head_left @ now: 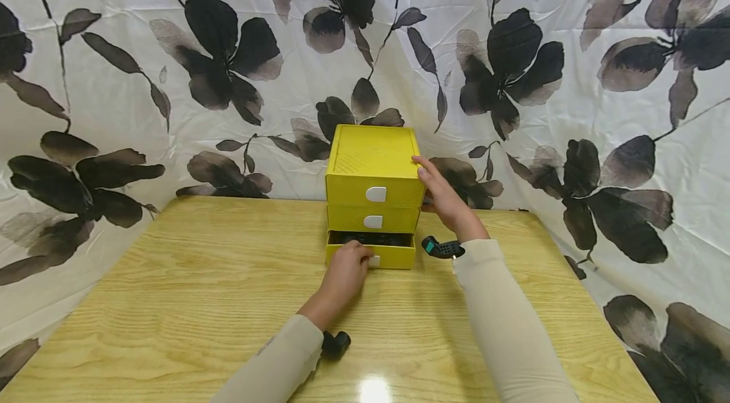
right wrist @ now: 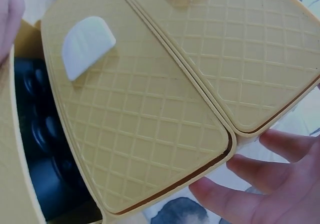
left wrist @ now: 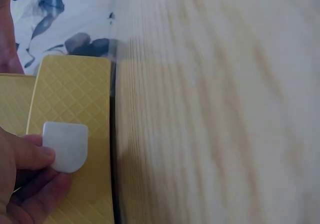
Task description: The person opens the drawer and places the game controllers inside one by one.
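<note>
A yellow three-drawer box (head_left: 373,149) stands on the table. Its bottom drawer (head_left: 395,258) is partly pulled out. My left hand (head_left: 345,271) pinches the white pull tab (left wrist: 69,146) on that drawer, thumb on the near face and fingers behind. Black round-shaped contents (right wrist: 47,129) show inside the gap; their kind cannot be told. My right hand (head_left: 447,197) rests against the box's right side with fingers extended, its fingertips touching the edge by the upper drawers. The middle drawer (right wrist: 150,129) and top drawer (right wrist: 250,48) are closed.
The wooden table (head_left: 199,282) extends around the box on both sides and in front. Behind it hangs a white cloth (head_left: 410,80) with dark flowers, which also runs along the left and right. Each wrist wears a black device (head_left: 441,248).
</note>
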{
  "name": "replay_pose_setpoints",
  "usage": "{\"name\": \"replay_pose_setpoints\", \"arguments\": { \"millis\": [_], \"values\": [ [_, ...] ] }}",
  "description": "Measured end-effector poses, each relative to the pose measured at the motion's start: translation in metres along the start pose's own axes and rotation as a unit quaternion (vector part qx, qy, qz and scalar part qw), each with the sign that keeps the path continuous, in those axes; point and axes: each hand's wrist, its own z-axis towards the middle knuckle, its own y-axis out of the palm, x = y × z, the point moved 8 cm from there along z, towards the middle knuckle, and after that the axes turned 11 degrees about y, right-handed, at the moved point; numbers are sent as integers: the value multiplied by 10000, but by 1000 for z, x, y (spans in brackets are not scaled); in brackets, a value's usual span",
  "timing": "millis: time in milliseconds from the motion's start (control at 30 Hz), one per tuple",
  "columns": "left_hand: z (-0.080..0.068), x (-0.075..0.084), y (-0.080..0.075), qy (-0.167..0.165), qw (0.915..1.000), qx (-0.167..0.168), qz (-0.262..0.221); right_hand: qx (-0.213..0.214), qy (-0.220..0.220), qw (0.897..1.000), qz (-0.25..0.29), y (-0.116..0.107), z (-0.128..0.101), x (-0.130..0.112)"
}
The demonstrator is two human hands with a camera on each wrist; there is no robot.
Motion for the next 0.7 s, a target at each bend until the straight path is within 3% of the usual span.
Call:
{"name": "replay_pose_setpoints", "arguments": {
  "millis": [700],
  "values": [
    [18, -13, 8, -21, 9999, -24, 97, 0, -18, 10000, -55, 1, -1, -3]
  ]
}}
